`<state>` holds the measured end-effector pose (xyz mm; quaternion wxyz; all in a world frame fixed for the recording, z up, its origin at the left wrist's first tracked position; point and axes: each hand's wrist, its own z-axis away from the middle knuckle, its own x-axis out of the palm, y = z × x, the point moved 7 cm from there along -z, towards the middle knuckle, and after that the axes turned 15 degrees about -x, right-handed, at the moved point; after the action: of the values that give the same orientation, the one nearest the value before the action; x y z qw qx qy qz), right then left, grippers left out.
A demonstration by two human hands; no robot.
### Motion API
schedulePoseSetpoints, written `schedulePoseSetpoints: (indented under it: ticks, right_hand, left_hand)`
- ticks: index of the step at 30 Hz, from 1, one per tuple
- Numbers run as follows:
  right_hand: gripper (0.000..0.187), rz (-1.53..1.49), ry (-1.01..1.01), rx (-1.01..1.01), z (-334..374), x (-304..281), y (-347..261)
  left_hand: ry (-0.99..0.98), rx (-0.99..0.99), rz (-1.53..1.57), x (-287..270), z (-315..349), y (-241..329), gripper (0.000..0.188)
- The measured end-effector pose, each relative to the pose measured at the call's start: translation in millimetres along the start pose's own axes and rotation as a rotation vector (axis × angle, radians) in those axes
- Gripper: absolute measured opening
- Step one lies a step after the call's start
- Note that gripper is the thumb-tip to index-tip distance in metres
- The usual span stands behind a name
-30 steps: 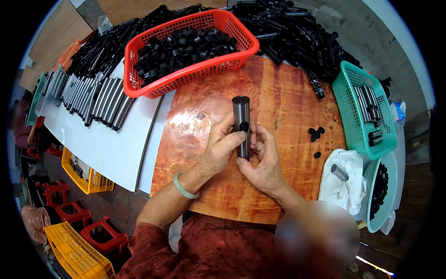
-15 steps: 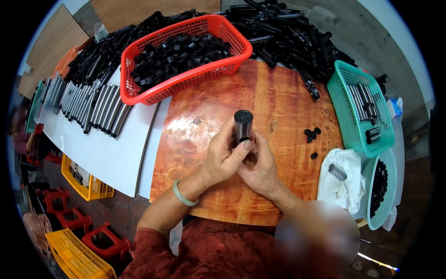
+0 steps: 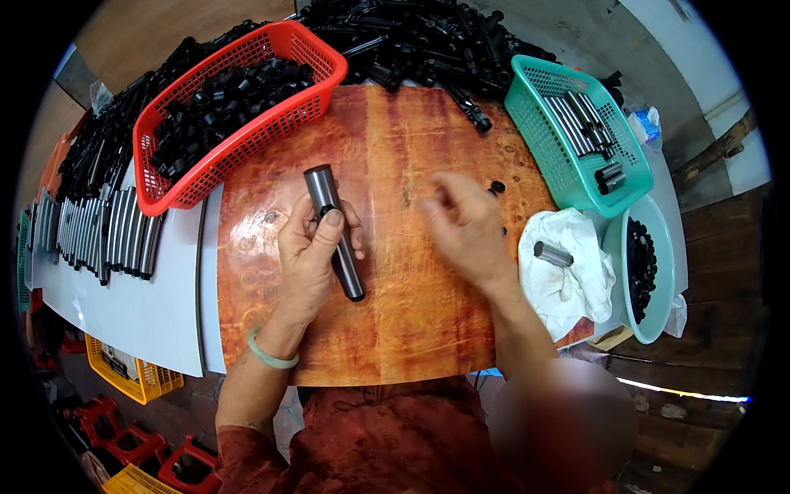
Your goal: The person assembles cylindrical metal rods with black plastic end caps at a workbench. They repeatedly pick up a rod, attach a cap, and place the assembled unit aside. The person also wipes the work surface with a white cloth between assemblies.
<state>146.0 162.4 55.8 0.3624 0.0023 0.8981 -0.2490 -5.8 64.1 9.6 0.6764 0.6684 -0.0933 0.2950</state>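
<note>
My left hand is closed around a grey metal tube with black ends and a black band near its middle. The tube tilts over the wooden board, its far end leaning left. To the right, my right hand is over the board, apart from the tube. Its fingers are bent and smeared by motion, so whether they hold anything is unclear. Small black caps lie just beyond that hand, partly hidden by it. On a white cloth beside my right wrist rests a short metal cylinder.
A red basket of black rings stands far left, beside rows of metal tubes. A green basket with tubes is at right, near a pale green basin of black parts. Black parts are heaped behind the wooden board.
My hands have separated: the left keeps the tube, now tilted and showing its length, while the right has moved right toward the black caps. The view has shifted to the right.
</note>
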Motion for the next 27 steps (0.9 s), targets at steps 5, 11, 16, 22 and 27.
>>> schedulePoseSetpoints:
  ticks: [5,11,16,22,27]
  right_hand:
    - [0.013,0.444,-0.083,0.071,12.2,-38.3,39.0]
    - [0.014,0.519,-0.224,0.169,24.0,-32.7,59.5]
    - [0.012,0.637,-0.293,0.148,21.9,-22.5,60.5]
    - [0.01,0.721,-0.287,0.052,22.3,-18.9,56.8]
    - [0.009,0.788,-0.271,-0.04,22.1,-14.7,51.3]
  left_hand:
    - [-0.042,-0.117,0.14,6.7,0.2,-11.0,0.036]
    - [-0.073,-0.201,0.231,7.4,-0.7,-18.7,0.053]
    - [-0.077,-0.245,0.286,7.1,1.2,-20.7,0.055]
    - [-0.131,-0.282,0.35,8.0,-0.5,-24.8,0.049]
    - [-0.154,-0.292,0.387,8.6,0.1,-23.9,0.036]
